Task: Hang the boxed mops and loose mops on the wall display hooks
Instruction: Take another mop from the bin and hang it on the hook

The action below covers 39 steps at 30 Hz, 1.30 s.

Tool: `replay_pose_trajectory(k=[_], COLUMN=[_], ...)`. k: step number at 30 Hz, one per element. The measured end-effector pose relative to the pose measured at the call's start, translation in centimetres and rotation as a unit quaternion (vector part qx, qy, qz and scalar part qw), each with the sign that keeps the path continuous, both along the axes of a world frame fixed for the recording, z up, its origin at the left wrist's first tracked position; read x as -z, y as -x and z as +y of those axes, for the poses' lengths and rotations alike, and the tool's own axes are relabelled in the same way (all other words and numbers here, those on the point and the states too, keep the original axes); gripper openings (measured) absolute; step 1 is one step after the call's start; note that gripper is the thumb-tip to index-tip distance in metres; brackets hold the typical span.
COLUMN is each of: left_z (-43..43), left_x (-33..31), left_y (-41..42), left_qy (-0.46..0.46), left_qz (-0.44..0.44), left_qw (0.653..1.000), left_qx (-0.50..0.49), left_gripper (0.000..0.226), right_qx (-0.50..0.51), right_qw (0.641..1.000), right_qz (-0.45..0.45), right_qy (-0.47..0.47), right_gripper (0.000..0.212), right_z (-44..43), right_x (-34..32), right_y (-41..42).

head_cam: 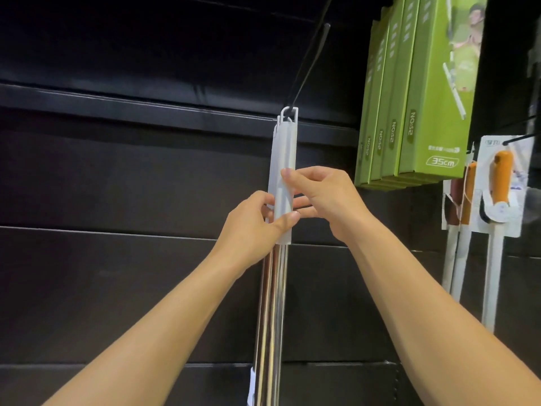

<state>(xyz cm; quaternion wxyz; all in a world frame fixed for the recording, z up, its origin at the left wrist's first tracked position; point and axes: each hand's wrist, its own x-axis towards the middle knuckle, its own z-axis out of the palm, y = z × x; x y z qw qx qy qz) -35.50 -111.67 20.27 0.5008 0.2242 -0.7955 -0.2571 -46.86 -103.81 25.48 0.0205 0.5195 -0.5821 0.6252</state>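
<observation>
Several loose mops (pixel 282 159) with white plastic grips and shiny steel poles hang side by side from a black wall hook (pixel 307 63), their loops over its wire. My left hand (pixel 257 227) pinches the white grips from the left, thumb across the front. My right hand (pixel 322 194) holds the same grips from the right, thumb pressed on the front one. Green boxed mops (pixel 421 106) hang in a row on a hook at the upper right.
The dark slatted display wall (pixel 117 177) fills the background. At the far right, carded tools with orange handles (pixel 502 183) and white poles hang from another hook (pixel 518 139). A white tag shows low beside the steel poles (pixel 270 317).
</observation>
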Motion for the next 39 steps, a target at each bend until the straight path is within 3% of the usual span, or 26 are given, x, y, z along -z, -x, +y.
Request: replay_pose_trajectory(k=[11,14,18,21,24,28,32,36,39], left_z=[0.9,1.7,2.8,3.3,3.0,3.4,3.9,3.0,1.6], left_x=[14.5,17.2,19.0,20.1,21.2,20.8,20.7,21.2,22.1], left_y=[-2.1,-2.0,-1.1,-0.2,0.8,0.6,0.5,0.3,0.1], left_qy=[-0.130,-0.173,-0.262,-0.300,-0.339,-0.324,-0.359,-0.338,-0.328], left_qz=[-0.024,-0.034,-0.024,0.004,0.038,0.040,0.059,0.064,0.038], left_qw=[0.990,0.982,0.958,0.942,0.923,0.932,0.913,0.924,0.930], left_qx=[0.052,0.067,0.118,0.149,0.180,0.160,0.184,0.169,0.162], left_gripper=[0.073,0.078,0.074,0.097,0.110,0.078,0.071,0.078,0.101], right_qx=[-0.028,0.002,-0.075,-0.081,-0.078,-0.085,-0.099,-0.097,-0.073], right_qw=[0.997,0.993,0.951,0.935,0.931,0.928,0.928,0.942,0.949], right_qz=[-0.025,-0.043,-0.266,-0.320,-0.332,-0.338,-0.338,-0.289,-0.249], right_qy=[-0.069,-0.110,-0.135,-0.131,-0.128,-0.131,-0.122,-0.140,-0.179], right_gripper=[0.015,0.026,0.050,0.054,0.055,0.062,0.050,0.038,0.050], right_z=[1.9,1.1,-0.1,-0.8,-1.5,-2.1,-2.0,-1.5,-2.0], right_x=[13.8,18.0,22.6,24.5,25.2,25.9,26.1,25.9,27.0], right_y=[-0.6,-1.7,-3.6,-4.1,-4.2,-4.2,-3.8,-2.0,-0.2])
